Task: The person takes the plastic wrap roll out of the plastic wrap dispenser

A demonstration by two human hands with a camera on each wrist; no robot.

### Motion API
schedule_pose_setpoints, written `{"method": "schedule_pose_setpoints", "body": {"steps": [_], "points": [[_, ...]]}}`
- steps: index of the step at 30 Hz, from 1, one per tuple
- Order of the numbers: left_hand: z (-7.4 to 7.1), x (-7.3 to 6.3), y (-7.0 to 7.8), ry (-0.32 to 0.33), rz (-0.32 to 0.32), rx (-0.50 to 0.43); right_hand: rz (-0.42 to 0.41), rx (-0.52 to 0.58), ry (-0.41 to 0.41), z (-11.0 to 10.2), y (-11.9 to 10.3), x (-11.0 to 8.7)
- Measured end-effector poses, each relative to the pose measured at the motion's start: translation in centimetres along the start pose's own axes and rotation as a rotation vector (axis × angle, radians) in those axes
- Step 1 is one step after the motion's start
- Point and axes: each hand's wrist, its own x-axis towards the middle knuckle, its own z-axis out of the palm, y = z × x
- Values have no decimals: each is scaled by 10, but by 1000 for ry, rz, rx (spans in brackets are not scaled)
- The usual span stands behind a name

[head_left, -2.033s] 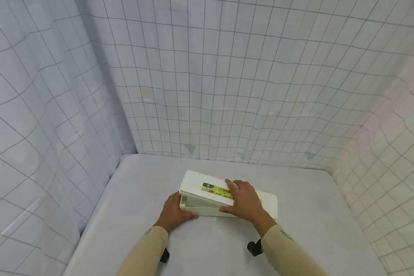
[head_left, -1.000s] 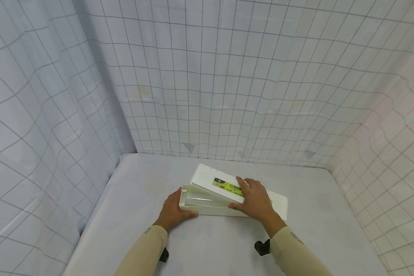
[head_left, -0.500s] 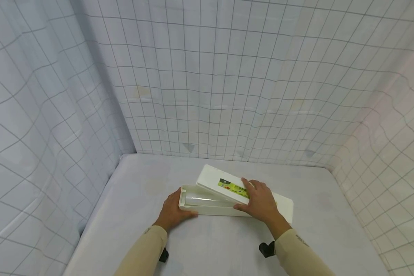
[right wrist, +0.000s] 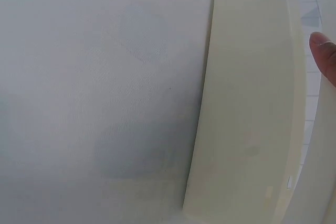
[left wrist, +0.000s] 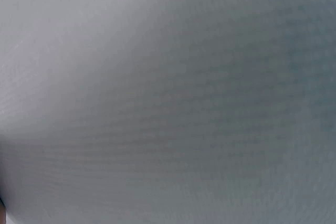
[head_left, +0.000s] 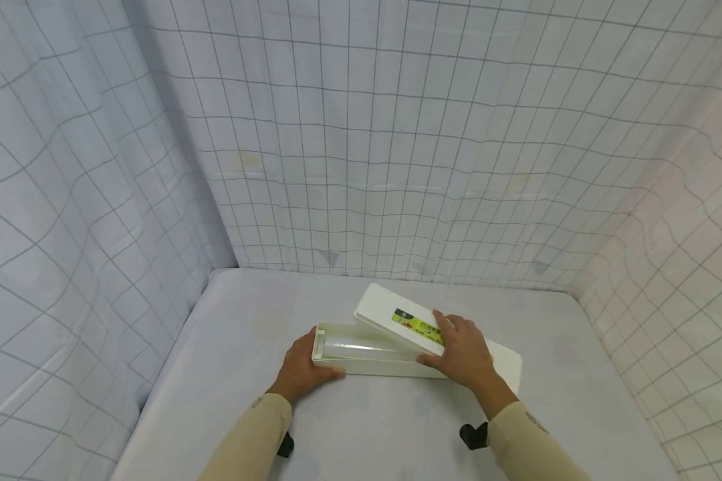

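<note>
A long white box (head_left: 373, 367) lies on the table, its left part uncovered. Inside shows a shiny pale roll (head_left: 361, 348) that looks like cling film. My left hand (head_left: 299, 369) grips the box's left end, thumb along the front. My right hand (head_left: 464, 353) holds the white lid (head_left: 391, 306), which carries a green-yellow label and sits askew over the right part of the box. In the right wrist view my thumb (right wrist: 325, 59) is at the lid, with a gap between lid and box wall (right wrist: 247, 98). The box's right end is hidden.
A white cloth covers the table (head_left: 361, 427). White grid-patterned curtains (head_left: 349, 147) hang behind it and on both sides. Black wrist pieces (head_left: 474, 436) show beneath the sleeves. The left wrist view holds little but blurred cloth (left wrist: 157, 103).
My right hand has carried the lid to the right and turned it at an angle, uncovering the roll in the box. My left hand has stayed at the box's left end.
</note>
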Motion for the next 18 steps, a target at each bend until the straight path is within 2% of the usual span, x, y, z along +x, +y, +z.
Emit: {"method": "schedule_pose_setpoints", "body": {"steps": [18], "points": [[-1, 1, -1, -20, -21, -14, 24, -17, 21, -6, 23, -5]]}}
